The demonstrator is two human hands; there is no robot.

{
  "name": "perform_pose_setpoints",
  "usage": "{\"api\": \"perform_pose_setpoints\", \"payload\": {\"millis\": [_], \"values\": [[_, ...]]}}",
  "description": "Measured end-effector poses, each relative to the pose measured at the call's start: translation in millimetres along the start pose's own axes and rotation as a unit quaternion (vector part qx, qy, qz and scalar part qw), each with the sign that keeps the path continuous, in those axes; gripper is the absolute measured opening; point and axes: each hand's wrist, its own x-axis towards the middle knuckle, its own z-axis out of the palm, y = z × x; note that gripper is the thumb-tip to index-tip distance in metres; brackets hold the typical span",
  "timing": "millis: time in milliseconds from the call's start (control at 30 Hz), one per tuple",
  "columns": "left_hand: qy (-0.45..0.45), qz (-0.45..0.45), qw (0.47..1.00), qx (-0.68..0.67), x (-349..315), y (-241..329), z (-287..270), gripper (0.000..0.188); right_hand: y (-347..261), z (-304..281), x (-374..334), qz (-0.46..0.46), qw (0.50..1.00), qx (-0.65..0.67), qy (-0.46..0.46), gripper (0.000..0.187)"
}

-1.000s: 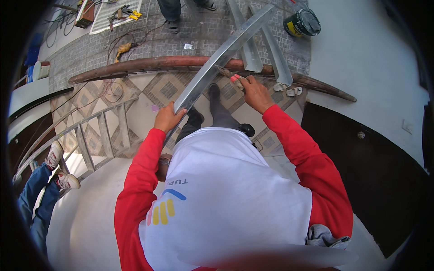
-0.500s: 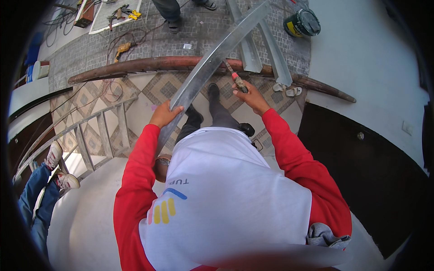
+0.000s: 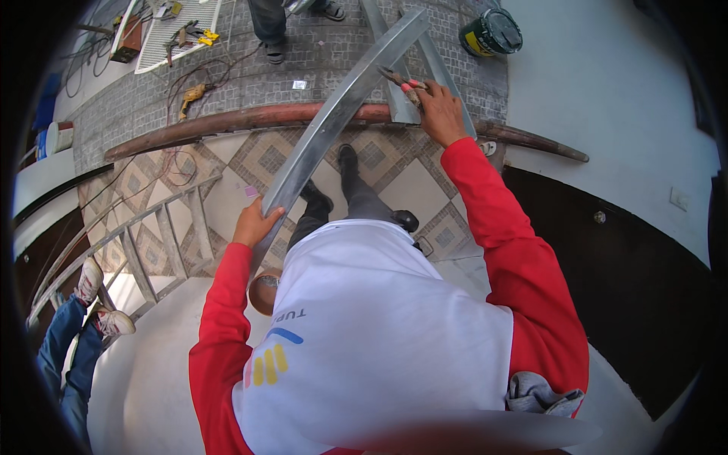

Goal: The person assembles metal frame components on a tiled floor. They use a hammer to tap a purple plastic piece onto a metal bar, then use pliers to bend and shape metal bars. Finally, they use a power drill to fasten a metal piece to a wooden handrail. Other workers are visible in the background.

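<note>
A long galvanized metal channel (image 3: pixel 330 125) runs slantwise from beside my left leg up toward the far side. My left hand (image 3: pixel 256 225) grips its near part, thumb on top and fingers round the edge. In my right hand (image 3: pixel 442 114) is a pair of red-handled pliers (image 3: pixel 410 89), the handles spread apart. The jaws point at the channel's right edge near its far end; whether they touch it I cannot tell. Two more metal channels (image 3: pixel 400 98) lie beneath and beyond, partly covered by the held one.
A reddish pole (image 3: pixel 227 121) lies across the floor. A ladder (image 3: pixel 167 235) is at left, near a person's shoes (image 3: pixel 114 322). A yellow drill (image 3: pixel 192 97), a dark bucket (image 3: pixel 491 34) and another person's legs (image 3: pixel 269 23) are farther off. A brown bowl (image 3: pixel 263 294) sits beside me.
My right hand has moved up and right, turning the pliers toward the channel, with their handles now spread. My left hand is slightly lower on the channel in the picture.
</note>
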Motion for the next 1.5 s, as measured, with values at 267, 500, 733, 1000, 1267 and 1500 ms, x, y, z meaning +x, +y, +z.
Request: {"api": "perform_pose_setpoints", "payload": {"millis": [267, 500, 733, 1000, 1267, 1500], "values": [[-0.007, -0.006, 1.0, -0.002, -1, 3, -3, 0.079, -5, -14, 15, -0.068, 0.99, -0.111, 0.063, 0.04], [-0.007, -0.013, 1.0, 0.015, -1, 9, -8, 0.075, 8, -16, 30, -0.054, 0.988, -0.136, -0.048, 0.048], [-0.015, -0.009, 0.999, 0.037, -5, 15, -9, 0.069, 22, -26, 42, -0.108, 0.986, -0.123, -0.043, 0.037], [0.017, 0.006, 0.999, 0.04, -11, 20, -4, 0.072, 28, -7, 43, -0.066, 0.992, -0.057, -0.093, 0.044], [0.028, 0.003, 0.998, 0.056, -10, 18, 4, 0.072, 54, -9, 48, 0.189, 0.812, 0.444, -0.329, 0.032], [0.037, 0.0, 0.998, 0.052, -12, 18, -1, 0.075, 57, -16, 54, -0.046, 0.976, 0.089, -0.196, 0.035]]}}
